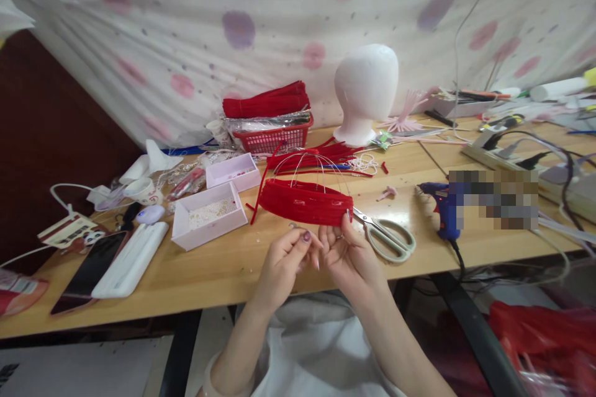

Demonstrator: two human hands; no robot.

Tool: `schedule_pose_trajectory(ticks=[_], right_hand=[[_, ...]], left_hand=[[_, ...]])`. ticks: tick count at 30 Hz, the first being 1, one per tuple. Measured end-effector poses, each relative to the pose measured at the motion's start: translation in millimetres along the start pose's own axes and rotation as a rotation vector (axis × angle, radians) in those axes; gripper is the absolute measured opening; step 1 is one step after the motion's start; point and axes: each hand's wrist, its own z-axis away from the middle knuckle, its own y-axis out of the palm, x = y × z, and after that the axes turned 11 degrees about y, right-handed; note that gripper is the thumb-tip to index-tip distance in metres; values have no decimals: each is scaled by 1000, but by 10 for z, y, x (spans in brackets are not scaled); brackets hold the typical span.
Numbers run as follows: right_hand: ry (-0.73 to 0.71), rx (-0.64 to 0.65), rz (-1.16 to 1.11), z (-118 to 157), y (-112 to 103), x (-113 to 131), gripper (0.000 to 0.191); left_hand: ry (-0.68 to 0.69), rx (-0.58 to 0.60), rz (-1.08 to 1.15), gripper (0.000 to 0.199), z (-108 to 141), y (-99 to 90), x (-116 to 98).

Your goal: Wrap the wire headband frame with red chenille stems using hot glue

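A curved red band, looking like fuzzy chenille stems in rows, has thin wires arching over its top. My right hand is palm up at the band's lower right end; its thumb presses the edge and its fingers curl beneath. Close beside it, my left hand has thumb and forefinger pinched together. Whatever may lie in that pinch is too small to see. Scissors with pale grip handles lie right of the band, their blades pointing towards it.
Behind the band are loose red stems, a red basket and a white foam head. Left lie a white box of beads, a power bank and a phone. A blue glue gun and power strip are right.
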Motion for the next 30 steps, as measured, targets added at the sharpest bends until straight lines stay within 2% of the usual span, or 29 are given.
schedule_pose_trajectory(ticks=[4,6,7,9,11,13,15,17,19,21,23,24,26,27,28,29,30], right_hand=[[-9,-50,-29,-4,-10,11,10],[-14,-62,-44,-2,18,10,11],[-15,-70,-57,3,43,9,11],[-12,-114,-89,18,107,15,16],[-16,-181,-126,39,175,44,27],[-39,-222,-166,59,217,105,36],[-68,-209,-207,73,221,194,39],[-80,-163,-242,79,192,297,41],[-72,-82,-274,83,151,397,40],[-45,19,-312,88,118,482,37],[-8,132,-355,100,97,547,35],[14,189,-378,108,91,572,36],[61,298,-430,127,82,612,38],[89,344,-458,137,78,627,37],[120,379,-487,147,73,642,35],[152,406,-514,156,69,656,32],[183,431,-532,165,64,670,30]], left_hand=[[288,-508,-182,32,-21,-138,57],[423,-697,-114,30,-24,-233,-2],[476,-740,-28,29,-26,-284,-64],[532,-706,223,27,-24,-393,-237],[463,-567,518,22,-12,-510,-420],[426,-485,630,20,14,-627,-540],[439,-515,523,24,46,-735,-556],[447,-620,304,29,71,-826,-487],[417,-718,103,30,76,-897,-402],[400,-746,-25,28,55,-954,-367],[453,-721,-80,27,13,-1000,-410],[502,-701,-66,32,-14,-1017,-453],[556,-631,33,57,-75,-1027,-549],[552,-571,86,60,-108,-1015,-588],[535,-498,109,52,-140,-990,-613],[508,-424,88,35,-171,-951,-625],[502,-352,3,22,-198,-900,-624]])
